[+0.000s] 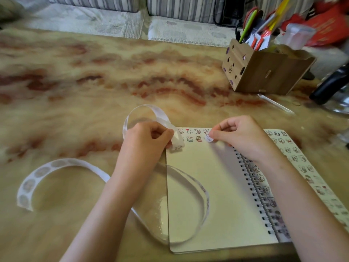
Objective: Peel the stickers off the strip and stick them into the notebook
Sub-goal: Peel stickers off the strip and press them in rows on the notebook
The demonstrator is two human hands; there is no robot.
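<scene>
Head view: sticker [209, 138] at right hand [243, 138] fingertips, on notebook [204, 186] page
Right hand pinches sticker; left hand [145, 140] grips strip [177, 142] just left

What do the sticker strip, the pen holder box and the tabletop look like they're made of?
Sticker strip: thin glossy backing, probably release paper or film; it curls in loose loops and looks semi-translucent.
Pen holder box: light wood or plywood, matte, with cut-out shapes and slotted tab joints.
Tabletop: polished stone or a marble-look laminate; cream with red veining and a shiny reflection. Which one, I can't tell.
</scene>
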